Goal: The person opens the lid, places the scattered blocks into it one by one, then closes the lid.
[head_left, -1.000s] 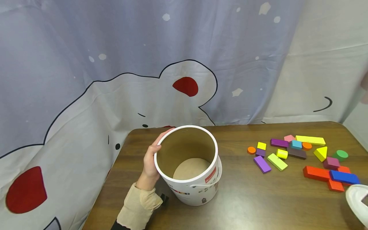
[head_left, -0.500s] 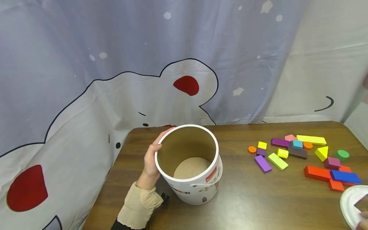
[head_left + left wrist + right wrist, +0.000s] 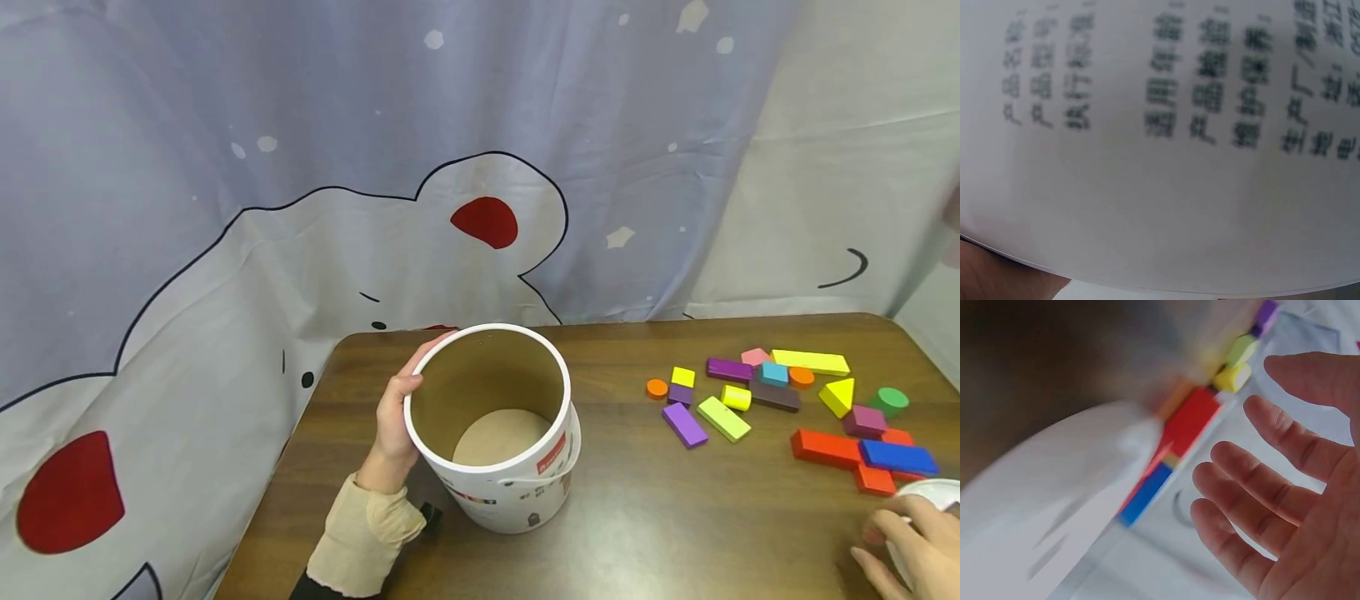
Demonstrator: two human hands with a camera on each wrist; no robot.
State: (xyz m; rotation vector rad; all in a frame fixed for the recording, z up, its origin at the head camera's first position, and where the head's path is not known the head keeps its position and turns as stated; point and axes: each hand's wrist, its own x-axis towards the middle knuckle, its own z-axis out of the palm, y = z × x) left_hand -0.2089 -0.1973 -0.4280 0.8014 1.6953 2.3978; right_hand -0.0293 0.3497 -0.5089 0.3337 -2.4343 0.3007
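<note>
A white bucket (image 3: 510,510) with a printed wall and a thin handle hanging at its side stands on the table, its top uncovered and nothing inside. My left hand (image 3: 394,425) grips it at the left, thumb at the rim and fingers spread behind the wall. Dark printed writing covers the bucket wall (image 3: 1147,187) in the left wrist view. At the right edge of the head view, my right hand (image 3: 924,542) hovers over a white round lid (image 3: 930,490), partly hiding it. The right wrist view shows its fingers (image 3: 1275,494) loosely bent and apart from the lid (image 3: 1041,506).
Several coloured wooden blocks lie at the table's right: a blue bar (image 3: 898,457) on red ones (image 3: 825,448), a green cylinder (image 3: 890,402), a yellow triangle (image 3: 837,397) and a purple block (image 3: 685,425). A patterned curtain (image 3: 300,125) hangs behind the table (image 3: 637,517).
The white lid, first tilted at the right edge, came down flatter there. My right hand came into view and is now over it with loose fingers. Left hand and bucket stay put.
</note>
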